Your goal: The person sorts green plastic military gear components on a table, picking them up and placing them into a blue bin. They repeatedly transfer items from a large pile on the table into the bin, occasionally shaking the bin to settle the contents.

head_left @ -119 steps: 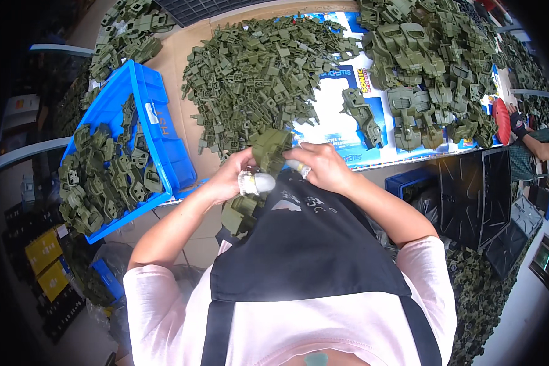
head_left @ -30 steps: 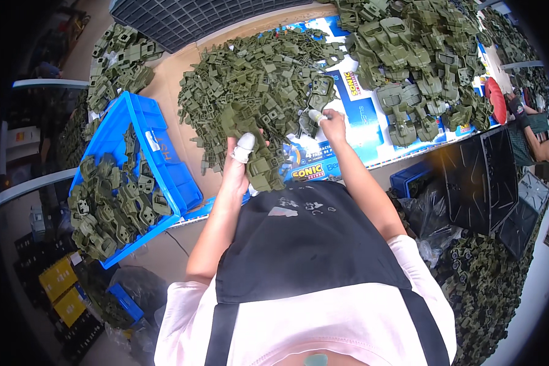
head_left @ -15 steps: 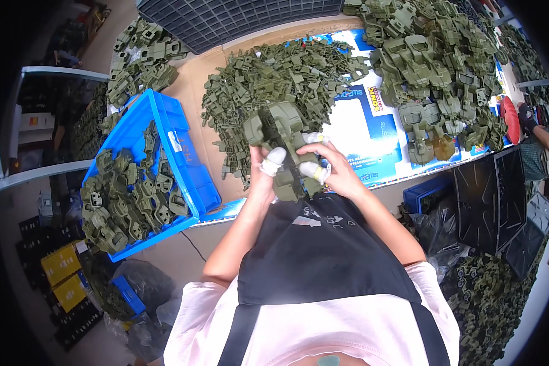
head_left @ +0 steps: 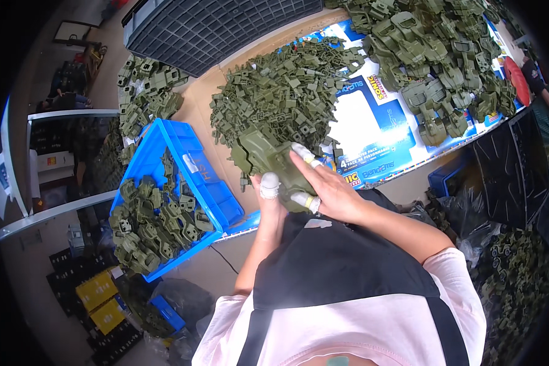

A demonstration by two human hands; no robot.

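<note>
In front of my apron I hold an olive-green plastic toy vehicle body [head_left: 259, 149], tilted away to the upper left. My left hand [head_left: 271, 201] grips its near left side, the white-wrapped thumb on top and the other fingers hidden beneath. My right hand [head_left: 335, 192] lies along its right side, thumb and a long finger, both with white finger covers, pressed on the plastic. Just beyond is a heap of small olive-green plastic parts [head_left: 274, 91]. The underside of the vehicle body is out of sight.
A blue bin [head_left: 226, 204] with green parts stands tilted at the left table edge. Larger green vehicle bodies [head_left: 436, 61] pile up at the right. A black slatted crate [head_left: 226, 30] borders the far side. Another person's arm [head_left: 546, 94] shows at far right.
The vehicle body has been turned and now leans to the left. My right hand has moved from its near end to lie flatter along its right side. The whole view has shifted.
</note>
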